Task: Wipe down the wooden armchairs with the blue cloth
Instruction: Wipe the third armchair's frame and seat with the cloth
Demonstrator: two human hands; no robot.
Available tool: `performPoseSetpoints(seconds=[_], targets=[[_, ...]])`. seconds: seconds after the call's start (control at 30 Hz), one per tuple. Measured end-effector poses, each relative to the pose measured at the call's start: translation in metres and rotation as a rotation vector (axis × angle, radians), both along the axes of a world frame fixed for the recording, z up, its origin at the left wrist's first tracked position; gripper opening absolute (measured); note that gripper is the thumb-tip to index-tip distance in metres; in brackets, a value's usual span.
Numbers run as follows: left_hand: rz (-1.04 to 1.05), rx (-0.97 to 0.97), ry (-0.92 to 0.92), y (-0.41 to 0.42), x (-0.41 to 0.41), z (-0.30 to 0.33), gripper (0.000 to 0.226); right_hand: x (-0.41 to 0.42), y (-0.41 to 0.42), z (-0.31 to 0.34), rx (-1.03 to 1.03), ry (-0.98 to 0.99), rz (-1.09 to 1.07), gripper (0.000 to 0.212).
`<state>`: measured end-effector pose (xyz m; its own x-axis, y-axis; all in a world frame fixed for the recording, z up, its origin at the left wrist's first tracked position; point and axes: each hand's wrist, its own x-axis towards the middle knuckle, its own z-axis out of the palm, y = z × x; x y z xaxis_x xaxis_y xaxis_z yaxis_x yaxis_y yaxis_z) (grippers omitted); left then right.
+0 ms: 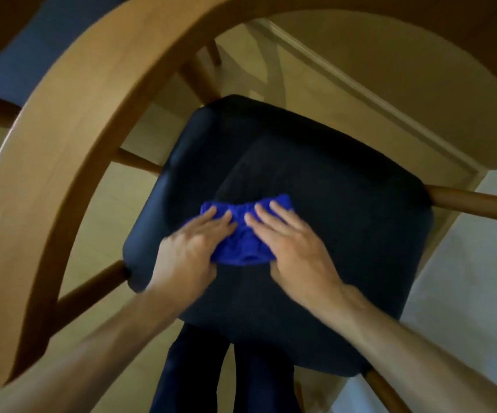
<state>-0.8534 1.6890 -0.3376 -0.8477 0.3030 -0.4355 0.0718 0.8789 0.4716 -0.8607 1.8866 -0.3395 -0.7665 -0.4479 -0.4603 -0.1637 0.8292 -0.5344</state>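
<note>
Head view: blue cloth [242, 234] half hidden under both hands.

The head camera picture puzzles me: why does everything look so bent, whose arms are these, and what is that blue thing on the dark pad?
No machine here: a person wears a wide-angle camera on the head, looking down, and the lens bends straight lines. The big curved band is the wooden armrest rail of an armchair. The dark pad is its seat cushion. On the cushion lies a bunched blue cloth. The left hand and the right hand both press on it, fingers mostly straight, as if wiping or folding it. Below the seat you see the person's dark trousers and a pale floor.
</note>
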Motion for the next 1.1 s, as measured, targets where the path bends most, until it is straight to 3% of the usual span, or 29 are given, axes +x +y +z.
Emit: performPoseSetpoints(seconds=[0.13,0.27,0.4,0.5,0.63,0.77,0.93,1.03,1.1], targets=[[-0.083,-0.018,-0.072,-0.003,-0.022,0.01,0.062,-0.021,0.01,0.007,-0.012,-0.04,-0.002,0.072],[-0.016,0.072,0.139,0.014,-0.106,0.011,0.062,-0.09,0.027,0.003,-0.07,0.093,-0.263,0.068],[-0.062,0.017,0.219,0.053,-0.169,-0.011,0.055,-0.141,0.042,-0.018,0.032,0.167,-0.334,0.074],[-0.227,-0.04,0.181,0.063,-0.154,-0.027,0.062,-0.115,0.034,-0.029,0.139,0.189,-0.329,0.074],[-0.269,0.062,0.148,0.038,-0.072,-0.015,0.064,-0.024,0.028,-0.013,0.028,0.119,-0.316,0.068],[-0.437,0.022,0.021,0.028,0.005,0.009,0.068,0.05,0.02,0.006,0.023,-0.024,-0.198,0.073],[-0.376,0.103,-0.057,0.033,-0.053,0.019,0.06,0.012,0.045,0.014,-0.116,-0.027,-0.455,0.074],[-0.244,0.172,0.159,0.077,-0.114,0.019,0.064,-0.043,0.078,0.009,-0.102,0.176,-0.602,0.07],[-0.257,0.157,0.208,0.116,-0.147,0.008,0.062,-0.075,0.106,-0.001,-0.034,0.226,-0.614,0.066]])
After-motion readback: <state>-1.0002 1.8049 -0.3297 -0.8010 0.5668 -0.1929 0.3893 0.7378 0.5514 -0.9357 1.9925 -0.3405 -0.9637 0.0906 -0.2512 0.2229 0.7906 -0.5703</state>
